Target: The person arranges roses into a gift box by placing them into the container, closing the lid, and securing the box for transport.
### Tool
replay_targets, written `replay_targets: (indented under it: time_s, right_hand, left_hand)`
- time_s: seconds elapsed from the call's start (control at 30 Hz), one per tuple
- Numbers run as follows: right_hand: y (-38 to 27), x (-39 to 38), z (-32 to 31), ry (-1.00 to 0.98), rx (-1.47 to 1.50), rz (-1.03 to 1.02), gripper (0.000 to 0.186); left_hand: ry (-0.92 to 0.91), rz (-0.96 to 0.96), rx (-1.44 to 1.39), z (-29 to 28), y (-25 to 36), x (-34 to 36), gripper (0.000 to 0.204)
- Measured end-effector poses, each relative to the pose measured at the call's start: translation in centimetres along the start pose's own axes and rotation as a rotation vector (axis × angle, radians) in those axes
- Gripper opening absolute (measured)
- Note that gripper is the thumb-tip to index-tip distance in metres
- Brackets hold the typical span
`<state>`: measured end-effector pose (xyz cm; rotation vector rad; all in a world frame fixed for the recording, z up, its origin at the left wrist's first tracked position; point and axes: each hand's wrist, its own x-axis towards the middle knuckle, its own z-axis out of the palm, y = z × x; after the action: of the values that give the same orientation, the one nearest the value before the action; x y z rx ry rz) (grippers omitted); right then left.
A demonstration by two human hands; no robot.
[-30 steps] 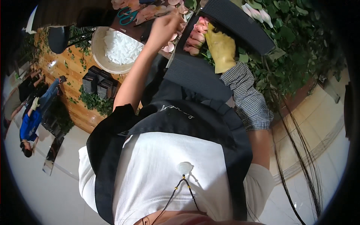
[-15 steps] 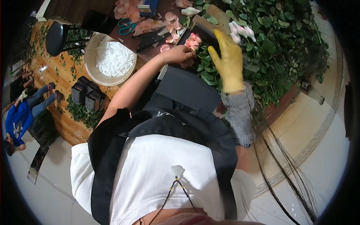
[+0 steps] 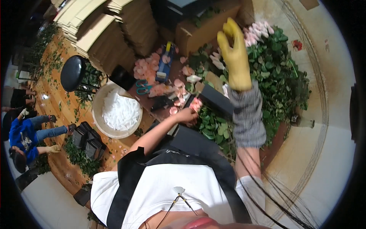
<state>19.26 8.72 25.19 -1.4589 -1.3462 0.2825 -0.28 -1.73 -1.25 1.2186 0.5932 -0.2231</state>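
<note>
My left hand (image 3: 187, 115) has its fingers curled round a bunch of pink roses (image 3: 196, 104) with green leaves (image 3: 217, 129), beside a dark ridged box (image 3: 216, 101) on the brown table. My right hand (image 3: 233, 53), in a yellow glove with a checked sleeve, is raised with fingers apart near pale pink rosebuds (image 3: 259, 33), seemingly holding nothing. Pink petals (image 3: 146, 68), teal scissors (image 3: 143, 87) and a blue carton (image 3: 163, 68) lie to the left of the roses.
A bucket of white pieces (image 3: 118, 110) and a black stool (image 3: 71, 72) stand at left, stacked flat cardboard (image 3: 95, 36) and a box (image 3: 206, 28) at the back. Leafy stems (image 3: 276, 72) pile up at right. A person in blue (image 3: 23, 137) is at far left.
My right hand has left the pink roses and risen toward the back. My left hand has moved onto the roses. The view has shifted, showing more of the table's back.
</note>
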Motion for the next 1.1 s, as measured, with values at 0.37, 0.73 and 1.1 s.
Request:
replay_targets:
  time_s: [0.37,0.73,1.1]
  right_hand:
    - [2.5,15.1,3.0,-0.334,-0.399,0.583,0.043]
    - [-3.2,-20.9,-15.2,-0.024,-0.614,0.542,0.030]
    - [3.1,-30.6,-9.1,-0.421,-0.608,1.040,0.041]
  left_hand:
    - [0.099,0.234,0.391,0.0,-0.7,0.9,0.031]
    - [-0.315,0.074,-0.542,-2.3,-0.3,-1.3,0.048]
    - [-0.003,-0.039,-0.255,-1.3,-0.4,-1.7,0.048]
